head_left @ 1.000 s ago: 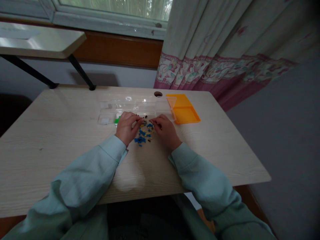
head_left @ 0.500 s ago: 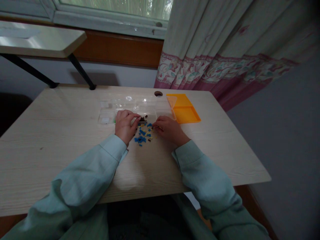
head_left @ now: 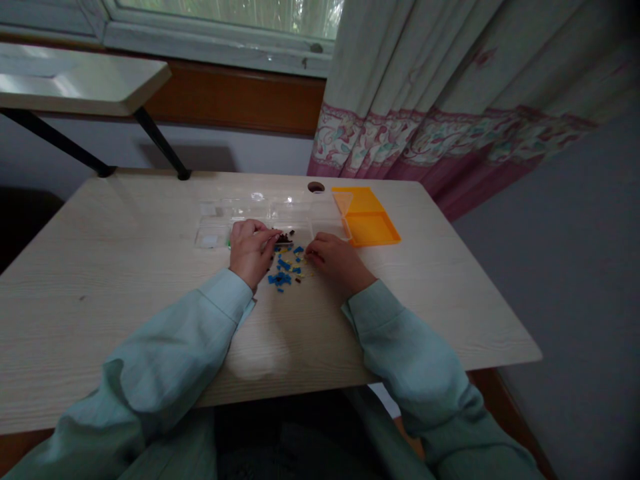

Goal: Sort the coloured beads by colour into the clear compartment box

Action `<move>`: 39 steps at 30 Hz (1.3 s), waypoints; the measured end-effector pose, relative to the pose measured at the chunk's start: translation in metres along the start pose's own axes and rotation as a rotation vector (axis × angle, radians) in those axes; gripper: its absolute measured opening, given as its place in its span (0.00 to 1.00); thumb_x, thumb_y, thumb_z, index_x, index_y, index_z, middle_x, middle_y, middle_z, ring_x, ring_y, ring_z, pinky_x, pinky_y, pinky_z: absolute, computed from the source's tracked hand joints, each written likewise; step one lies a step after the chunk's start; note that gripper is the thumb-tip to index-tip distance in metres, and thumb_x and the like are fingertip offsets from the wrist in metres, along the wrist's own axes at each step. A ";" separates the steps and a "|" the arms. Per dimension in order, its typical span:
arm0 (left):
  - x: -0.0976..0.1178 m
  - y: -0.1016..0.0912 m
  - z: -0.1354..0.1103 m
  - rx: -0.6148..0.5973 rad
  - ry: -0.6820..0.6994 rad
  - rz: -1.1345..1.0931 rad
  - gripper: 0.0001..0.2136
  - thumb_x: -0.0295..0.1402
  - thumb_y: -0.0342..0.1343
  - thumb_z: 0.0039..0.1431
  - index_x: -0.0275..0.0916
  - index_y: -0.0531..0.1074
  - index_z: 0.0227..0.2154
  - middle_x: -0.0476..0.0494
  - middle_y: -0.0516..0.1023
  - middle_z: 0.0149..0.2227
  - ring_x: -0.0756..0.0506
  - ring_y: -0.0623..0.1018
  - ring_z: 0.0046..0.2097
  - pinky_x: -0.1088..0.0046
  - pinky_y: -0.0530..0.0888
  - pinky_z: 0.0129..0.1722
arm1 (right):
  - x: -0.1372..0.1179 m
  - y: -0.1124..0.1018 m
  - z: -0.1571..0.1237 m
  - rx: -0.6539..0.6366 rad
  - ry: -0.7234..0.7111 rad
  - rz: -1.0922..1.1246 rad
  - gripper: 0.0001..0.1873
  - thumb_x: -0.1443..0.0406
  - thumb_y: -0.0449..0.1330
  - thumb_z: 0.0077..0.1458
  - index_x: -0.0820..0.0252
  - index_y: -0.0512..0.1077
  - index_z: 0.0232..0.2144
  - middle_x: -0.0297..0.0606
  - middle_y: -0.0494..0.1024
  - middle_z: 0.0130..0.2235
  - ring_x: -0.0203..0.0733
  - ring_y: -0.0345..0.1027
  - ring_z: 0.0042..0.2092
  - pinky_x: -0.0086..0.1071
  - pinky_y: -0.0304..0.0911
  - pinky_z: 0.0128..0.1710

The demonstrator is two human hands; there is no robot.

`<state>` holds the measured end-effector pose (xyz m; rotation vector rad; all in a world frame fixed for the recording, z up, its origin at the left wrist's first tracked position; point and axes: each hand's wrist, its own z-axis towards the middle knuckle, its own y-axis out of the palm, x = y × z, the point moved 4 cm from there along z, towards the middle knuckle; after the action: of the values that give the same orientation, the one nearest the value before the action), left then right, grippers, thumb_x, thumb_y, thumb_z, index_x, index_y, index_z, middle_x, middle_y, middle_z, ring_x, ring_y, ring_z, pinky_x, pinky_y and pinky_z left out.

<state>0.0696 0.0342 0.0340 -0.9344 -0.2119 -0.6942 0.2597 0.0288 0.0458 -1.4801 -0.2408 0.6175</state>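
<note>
A small heap of tiny blue, yellow and dark pieces lies on the pale wooden table between my hands. My left hand rests left of the heap, its fingertips pinched together over dark pieces at the near edge of a clear compartment box; what they hold is too small to name. My right hand lies right of the heap, fingers curled, tips touching the pieces. Something green shows in the box behind my left hand.
An orange lid lies open at the right end of the clear box. A cable hole sits near the table's far edge. A white bench stands behind at left, and a curtain hangs at right.
My left hand has slid a little toward the box with its fingers pinching at the dark pieces. My right hand has shifted slightly right and its wrist has turned outward.
</note>
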 end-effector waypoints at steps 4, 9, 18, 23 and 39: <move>0.001 -0.001 0.000 -0.004 -0.008 0.000 0.11 0.37 0.50 0.62 0.47 0.76 0.43 0.43 0.69 0.38 0.43 0.64 0.45 0.62 0.64 0.46 | -0.001 0.000 -0.001 0.032 0.028 0.033 0.09 0.66 0.53 0.60 0.61 0.73 0.36 0.40 0.72 0.39 0.39 0.66 0.41 0.29 0.58 0.39; 0.003 -0.002 0.001 -0.008 -0.005 -0.003 0.11 0.36 0.49 0.62 0.46 0.75 0.43 0.42 0.69 0.38 0.43 0.65 0.44 0.61 0.64 0.46 | -0.003 -0.002 -0.002 0.101 0.053 0.111 0.08 0.66 0.53 0.60 0.61 0.71 0.36 0.40 0.72 0.38 0.38 0.65 0.40 0.29 0.58 0.39; 0.006 -0.002 0.001 -0.016 0.024 -0.021 0.12 0.37 0.48 0.63 0.45 0.75 0.43 0.43 0.68 0.37 0.43 0.65 0.44 0.62 0.64 0.45 | 0.003 -0.001 0.000 0.185 0.128 0.278 0.06 0.66 0.55 0.58 0.62 0.71 0.34 0.39 0.72 0.36 0.38 0.64 0.38 0.30 0.57 0.37; 0.006 -0.001 0.001 -0.020 0.041 -0.029 0.11 0.36 0.49 0.63 0.45 0.75 0.42 0.43 0.69 0.37 0.43 0.66 0.44 0.62 0.64 0.46 | 0.011 -0.001 -0.001 0.071 0.092 0.280 0.07 0.67 0.56 0.56 0.61 0.75 0.34 0.38 0.73 0.34 0.36 0.63 0.34 0.29 0.56 0.35; 0.009 -0.002 0.001 -0.029 0.047 -0.040 0.12 0.36 0.48 0.63 0.44 0.75 0.42 0.43 0.70 0.37 0.43 0.66 0.43 0.62 0.64 0.45 | 0.012 -0.002 -0.004 -0.071 0.037 0.240 0.07 0.67 0.58 0.54 0.59 0.77 0.34 0.37 0.73 0.35 0.34 0.64 0.34 0.27 0.56 0.35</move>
<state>0.0748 0.0303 0.0401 -0.9422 -0.1797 -0.7575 0.2722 0.0316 0.0443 -1.6011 -0.0567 0.7791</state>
